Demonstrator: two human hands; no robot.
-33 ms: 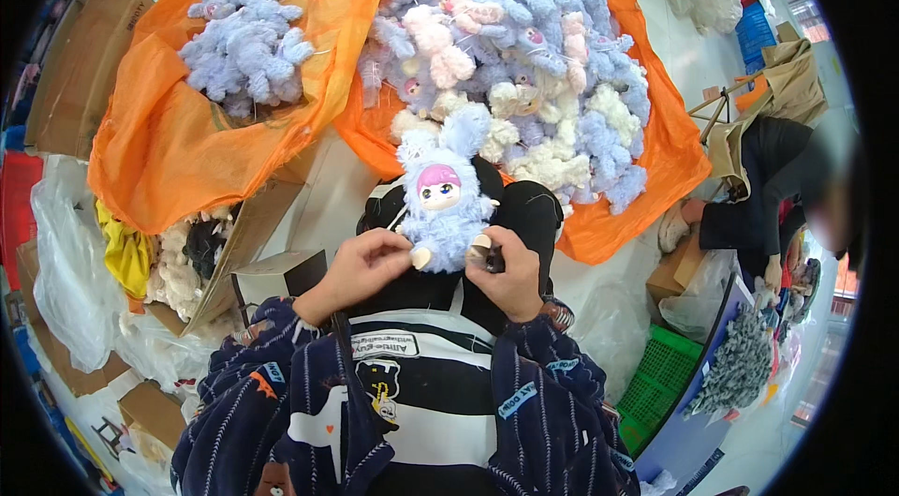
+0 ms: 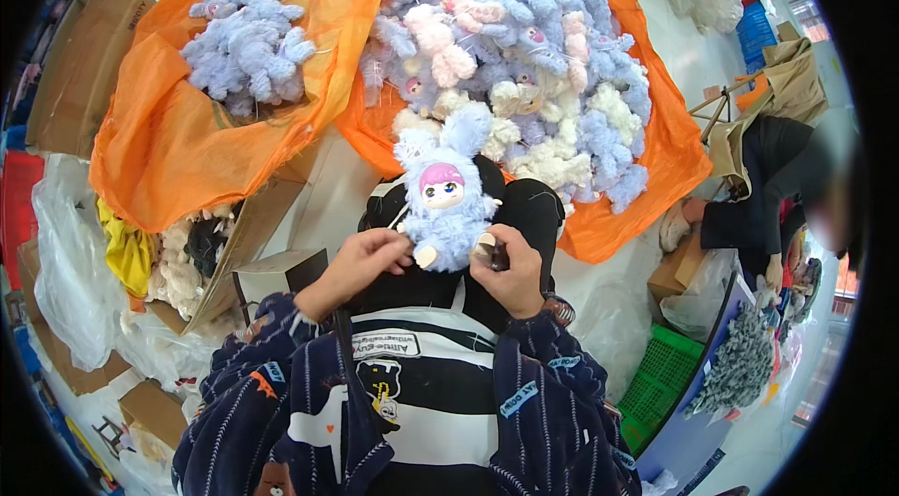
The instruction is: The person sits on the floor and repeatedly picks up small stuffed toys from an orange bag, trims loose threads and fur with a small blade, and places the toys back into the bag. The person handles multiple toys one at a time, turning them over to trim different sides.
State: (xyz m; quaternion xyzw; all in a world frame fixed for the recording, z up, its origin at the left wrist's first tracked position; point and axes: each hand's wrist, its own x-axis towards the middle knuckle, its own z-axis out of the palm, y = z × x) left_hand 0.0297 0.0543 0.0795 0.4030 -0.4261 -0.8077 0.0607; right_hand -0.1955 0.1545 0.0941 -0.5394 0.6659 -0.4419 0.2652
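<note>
Evidently soft and light, the doll (image 2: 444, 220) lay face-up on the lap (image 2: 405, 290), best held by its plush body. The right hand (image 2: 511, 273) pinched a dark object (image 2: 500, 257) beside one foot (image 2: 485, 241); the left hand (image 2: 363, 260) hung half-curled, its contents unclear.

Fluffy plush doll (image 2: 445, 236), smooth face (image 2: 442, 188)

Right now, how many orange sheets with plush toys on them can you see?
2. The left sheet lies under a small heap of blue toys; the right sheet, beyond the doll, lies under a bigger mixed pile. Others may be hidden.
</note>
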